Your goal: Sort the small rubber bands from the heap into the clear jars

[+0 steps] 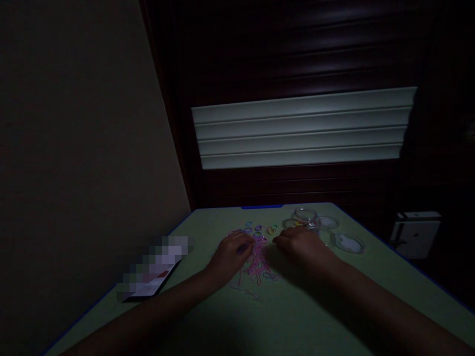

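In the middle of the pale green table [208, 316] lies a loose pile of small pink and purple elastic bands [259, 264]. Several coloured rings, like small hair ties [271, 230], are scattered just behind it. My left hand [230, 253] is over the left side of the pile, its fingers closed in a pinch; a dark purple patch shows near the palm. To the right of the pile, my right hand [300, 245] has its fingertips pressed together. What either pinch holds is too small and dark to make out.
Beyond my right hand stand clear round jars [306, 213], one with yellow and red bits near it. Their lids [349, 243] lie at the right. A flat printed item [159, 277], partly blurred, rests by the left edge. A white box [415, 237] is past the right edge.
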Demonstrator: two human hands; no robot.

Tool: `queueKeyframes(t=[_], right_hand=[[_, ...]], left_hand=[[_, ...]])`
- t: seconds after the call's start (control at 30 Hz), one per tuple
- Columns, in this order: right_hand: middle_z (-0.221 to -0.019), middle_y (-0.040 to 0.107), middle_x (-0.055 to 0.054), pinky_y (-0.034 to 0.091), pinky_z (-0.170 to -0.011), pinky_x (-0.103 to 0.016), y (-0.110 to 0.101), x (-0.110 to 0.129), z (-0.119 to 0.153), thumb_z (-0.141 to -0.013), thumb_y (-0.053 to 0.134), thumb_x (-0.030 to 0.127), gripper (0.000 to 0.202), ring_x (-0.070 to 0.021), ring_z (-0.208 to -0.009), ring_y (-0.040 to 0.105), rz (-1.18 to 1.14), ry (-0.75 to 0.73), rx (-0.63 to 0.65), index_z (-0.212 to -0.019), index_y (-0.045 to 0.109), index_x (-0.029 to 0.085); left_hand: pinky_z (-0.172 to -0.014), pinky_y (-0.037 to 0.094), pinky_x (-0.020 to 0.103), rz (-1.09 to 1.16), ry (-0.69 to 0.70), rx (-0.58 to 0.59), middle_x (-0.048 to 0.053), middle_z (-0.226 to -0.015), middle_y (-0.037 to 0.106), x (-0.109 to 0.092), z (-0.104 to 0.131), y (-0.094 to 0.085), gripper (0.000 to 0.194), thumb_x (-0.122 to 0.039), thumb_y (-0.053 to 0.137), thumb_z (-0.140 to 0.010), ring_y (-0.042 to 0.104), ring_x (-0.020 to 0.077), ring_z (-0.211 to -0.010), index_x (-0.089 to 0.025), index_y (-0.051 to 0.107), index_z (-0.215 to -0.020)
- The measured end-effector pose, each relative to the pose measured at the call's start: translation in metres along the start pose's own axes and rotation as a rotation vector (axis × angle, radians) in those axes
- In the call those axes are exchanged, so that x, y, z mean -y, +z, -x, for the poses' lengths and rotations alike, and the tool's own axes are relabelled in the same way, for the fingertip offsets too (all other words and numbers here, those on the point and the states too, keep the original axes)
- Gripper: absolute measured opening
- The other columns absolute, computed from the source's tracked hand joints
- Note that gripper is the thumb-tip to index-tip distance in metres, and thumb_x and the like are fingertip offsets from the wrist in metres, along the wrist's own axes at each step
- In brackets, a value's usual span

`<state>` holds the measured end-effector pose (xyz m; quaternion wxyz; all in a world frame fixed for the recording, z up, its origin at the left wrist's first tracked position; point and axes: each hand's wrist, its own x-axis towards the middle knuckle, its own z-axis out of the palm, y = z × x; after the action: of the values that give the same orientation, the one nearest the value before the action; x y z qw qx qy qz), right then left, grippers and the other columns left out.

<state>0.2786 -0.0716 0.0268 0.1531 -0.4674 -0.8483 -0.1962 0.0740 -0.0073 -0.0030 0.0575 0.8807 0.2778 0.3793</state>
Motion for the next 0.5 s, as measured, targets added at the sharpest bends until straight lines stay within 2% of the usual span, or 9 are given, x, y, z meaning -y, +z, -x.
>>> queueKeyframes(t=[0.1,0.3,0.33,0.4,0.5], right_hand=[[-0.07,0.058,-0.002,0.028,-0.058,-0.026,0.002,0.001,0.002,-0.08,0.045,0.017,0.013,-0.0124,-0.064,0.051,-0.031,-0.044,0.027,-0.076,0.058,0.016],[-0.07,0.059,-0.003,0.025,-0.055,-0.026,-0.001,0.001,0.002,-0.079,0.045,0.017,0.013,-0.0114,-0.061,0.05,-0.056,-0.035,0.04,-0.076,0.058,0.016],[-0.07,0.059,-0.003,0.024,-0.055,-0.026,-0.001,0.001,0.002,-0.078,0.046,0.017,0.012,-0.0115,-0.061,0.05,-0.054,-0.033,0.041,-0.076,0.058,0.016],[-0.07,0.059,-0.003,0.024,-0.055,-0.026,0.0,0.0,0.002,-0.078,0.045,0.017,0.012,-0.0119,-0.062,0.051,-0.045,-0.035,0.042,-0.077,0.057,0.016],[-0.07,0.059,-0.003,0.024,-0.054,-0.026,0.0,0.0,0.002,-0.078,0.045,0.018,0.012,-0.012,-0.062,0.051,-0.03,-0.051,0.044,-0.077,0.057,0.017]], left_hand=[[-0.077,0.043,0.026,-0.009,-0.052,0.019,0.003,-0.084,0.062,0.006,-0.003,-0.004,0.015,-0.014,0.05,-0.076,0.056,0.014,-0.082,-0.018,0.062,-0.085],[-0.077,0.042,0.025,-0.075,-0.15,0.047,0.003,-0.084,0.062,0.021,-0.017,-0.019,0.016,-0.021,0.047,-0.077,0.056,0.015,-0.082,-0.016,0.062,-0.081],[-0.076,0.042,0.025,-0.094,-0.174,0.066,0.003,-0.083,0.063,0.025,-0.021,-0.02,0.017,-0.021,0.047,-0.077,0.057,0.0149,-0.081,-0.016,0.062,-0.08],[-0.074,0.042,0.023,-0.142,-0.209,0.182,0.003,-0.085,0.063,0.034,-0.03,-0.021,0.019,-0.022,0.045,-0.077,0.057,0.0146,-0.081,-0.015,0.062,-0.083],[-0.068,0.041,0.022,-0.17,-0.222,0.262,0.003,-0.078,0.064,0.048,-0.046,-0.017,0.018,-0.02,0.047,-0.073,0.057,0.0144,-0.074,-0.014,0.063,-0.075]])
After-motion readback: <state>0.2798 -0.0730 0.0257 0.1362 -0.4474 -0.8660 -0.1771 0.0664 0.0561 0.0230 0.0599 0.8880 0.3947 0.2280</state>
